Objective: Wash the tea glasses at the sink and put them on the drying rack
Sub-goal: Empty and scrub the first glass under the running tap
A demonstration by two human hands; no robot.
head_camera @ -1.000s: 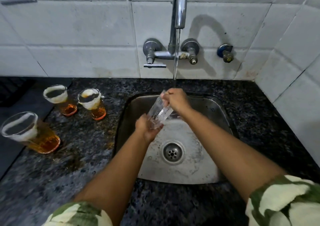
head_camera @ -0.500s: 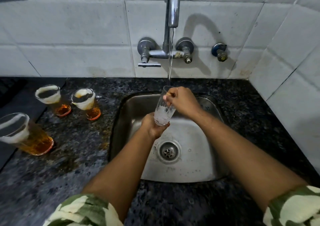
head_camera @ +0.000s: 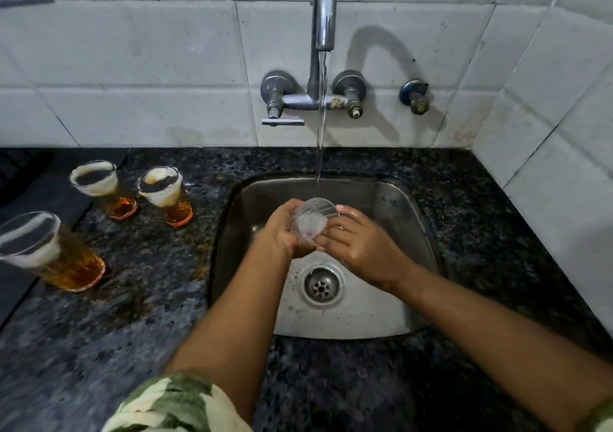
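Observation:
A clear tea glass (head_camera: 312,220) is held over the steel sink (head_camera: 411,219), its mouth facing up toward me under the running stream from the tap (head_camera: 323,10). My left hand (head_camera: 282,232) grips it from the left and below. From the right, my right hand (head_camera: 355,242) holds it with fingers curled round its side. Three tea glasses with amber tea and foam stand on the dark granite counter to the left: one near the front (head_camera: 49,252), one at the back (head_camera: 102,189) and one closer to the sink (head_camera: 166,196).
The sink drain (head_camera: 321,286) lies just below my hands. A tap lever (head_camera: 282,121) and a second valve (head_camera: 414,96) stick out of the tiled wall. A dark mat (head_camera: 30,199) lies at the far left. Tiled wall closes the right side.
The glass went from tilted sideways under the stream to mouth-up toward me. My right hand slid from its rim down to its side, and both hands dropped lower in the sink.

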